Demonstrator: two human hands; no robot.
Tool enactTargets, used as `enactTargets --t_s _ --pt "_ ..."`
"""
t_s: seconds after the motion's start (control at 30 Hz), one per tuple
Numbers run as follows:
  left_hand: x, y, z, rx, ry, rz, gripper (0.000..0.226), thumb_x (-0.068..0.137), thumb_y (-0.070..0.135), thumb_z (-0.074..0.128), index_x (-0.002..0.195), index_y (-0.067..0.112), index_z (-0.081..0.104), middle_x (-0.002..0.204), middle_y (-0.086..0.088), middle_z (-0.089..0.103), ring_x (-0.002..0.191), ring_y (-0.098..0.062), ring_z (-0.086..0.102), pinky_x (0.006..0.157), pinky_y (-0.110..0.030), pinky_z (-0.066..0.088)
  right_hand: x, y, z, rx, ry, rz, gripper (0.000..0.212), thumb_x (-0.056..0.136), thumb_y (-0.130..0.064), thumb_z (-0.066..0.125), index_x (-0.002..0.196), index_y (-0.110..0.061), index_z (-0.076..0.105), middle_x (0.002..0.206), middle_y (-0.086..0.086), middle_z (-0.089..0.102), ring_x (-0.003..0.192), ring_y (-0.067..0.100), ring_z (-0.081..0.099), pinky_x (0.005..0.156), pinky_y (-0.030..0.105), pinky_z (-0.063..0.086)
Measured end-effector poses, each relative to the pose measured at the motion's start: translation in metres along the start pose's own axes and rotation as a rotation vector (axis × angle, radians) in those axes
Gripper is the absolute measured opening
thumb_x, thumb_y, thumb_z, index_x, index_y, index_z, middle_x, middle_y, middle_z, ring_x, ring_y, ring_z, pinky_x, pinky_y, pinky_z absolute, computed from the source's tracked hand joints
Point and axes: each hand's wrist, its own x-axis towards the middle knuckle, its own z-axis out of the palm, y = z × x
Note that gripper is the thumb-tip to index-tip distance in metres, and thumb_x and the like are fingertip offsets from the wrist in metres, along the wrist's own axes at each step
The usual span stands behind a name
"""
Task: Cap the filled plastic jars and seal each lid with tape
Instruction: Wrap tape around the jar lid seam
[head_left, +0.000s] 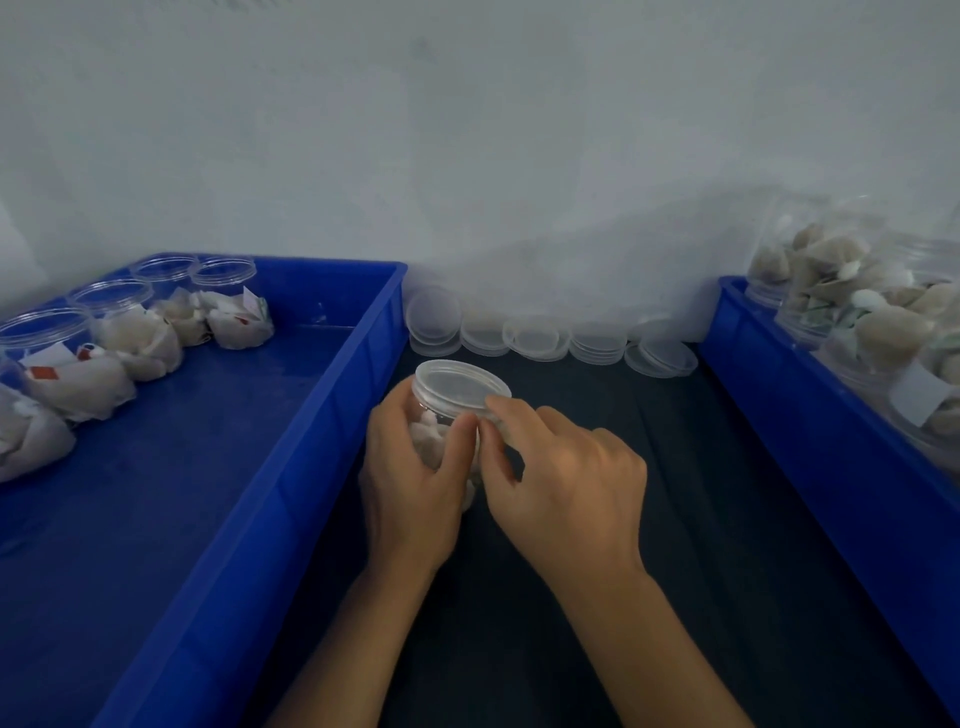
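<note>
I have the jar (441, 431) upright on the dark surface (675, 519), between the two blue trays, with its axis vertical and tipped slightly away from me. My left hand (410, 488) grips the body from the left, fingers curled round the clear wall. My right hand (566, 483) comes in from the right and pinches at the lid (462, 384), thumb and forefinger closed on the near rim. Both hands sit on the near side of the jar; the right is the one on the lid, so any turning or pressing falls to it.

The lid is a translucent, shallow disc with a raised edge. It appears seated on the mouth, though I cannot tell whether it is fully tightened. The jar is thin clear plastic, and pale wrapped contents show through.

I judge the capping step is in hand. No tape is visible anywhere.

Spare lids (540, 338) lie in short stacks along the wall, just beyond the jar (same translucent plastic, some leaning). The left tray (291, 467) holds open jars (124, 322) of white paper-wrapped pieces along its far-left side. The right tray (779, 395) holds filled jars (852, 291) lying piled up.
</note>
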Motion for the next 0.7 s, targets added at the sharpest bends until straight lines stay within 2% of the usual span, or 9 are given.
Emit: enactTargets --t_s 0.1,0.23,0.4,0.5,0.6,0.7 --pt "0.0 0.002 -0.002 0.05 -0.063 0.012 0.08 0.09 0.077 0.051 0.158 0.036 0.041 0.138 0.019 0.056 0.122 0.007 0.055 0.089 -0.014 0.045 -0.001 0.003 -0.001 0.005 -0.017 0.007 0.01 0.096 -0.029 0.073 0.095 -0.02 0.078 0.056 -0.007 0.052 0.041 0.013 0.036 0.042 0.031 0.037" --pt "-0.001 0.008 -0.001 0.046 -0.088 0.034 0.082 0.083 0.091 0.052 0.147 0.04 0.047 0.128 0.024 0.062 0.117 0.007 0.06 0.083 -0.011 0.048 -0.001 0.008 -0.003 0.011 -0.025 0.028 0.009 0.095 -0.026 0.074 0.099 -0.021 0.08 0.057 -0.007 0.053 0.041 0.014 0.04 0.042 0.031 0.039" --pt "0.0 0.009 0.001 0.072 -0.061 0.014 0.076 0.086 0.091 0.05 0.143 0.041 0.045 0.122 0.025 0.064 0.11 0.008 0.063 0.083 -0.017 0.049 -0.001 0.008 -0.003 0.024 -0.026 0.03 0.012 0.097 -0.027 0.072 0.103 -0.02 0.08 0.057 -0.007 0.055 0.042 0.015 0.042 0.043 0.033 0.042" --pt "0.0 0.01 0.0 0.088 -0.046 0.009 0.076 0.084 0.094 0.047 0.138 0.041 0.045 0.119 0.023 0.065 0.105 0.007 0.065 0.081 -0.018 0.052 -0.002 0.006 -0.004 0.043 -0.054 0.038 0.02 0.1 -0.029 0.063 0.109 -0.021 0.079 0.06 -0.008 0.057 0.043 0.015 0.044 0.045 0.034 0.043" --pt "0.0 0.013 0.001 0.121 -0.036 -0.022 0.065 0.084 0.09 0.047 0.133 0.047 0.039 0.115 0.02 0.065 0.098 0.007 0.065 0.077 -0.017 0.051 -0.001 0.005 -0.006 0.03 -0.059 0.049 0.036 0.098 -0.026 0.049 0.117 -0.02 0.079 0.062 -0.007 0.058 0.044 0.014 0.041 0.046 0.031 0.04" --pt "0.001 0.014 0.001 0.135 -0.022 -0.042 0.071 0.081 0.087 0.047 0.135 0.041 0.043 0.114 0.018 0.065 0.098 0.007 0.063 0.075 -0.015 0.046 0.001 0.007 -0.007 -0.04 -0.076 0.07 0.04 0.098 -0.026 0.047 0.124 -0.017 0.076 0.066 -0.005 0.059 0.047 0.014 0.043 0.049 0.031 0.038"
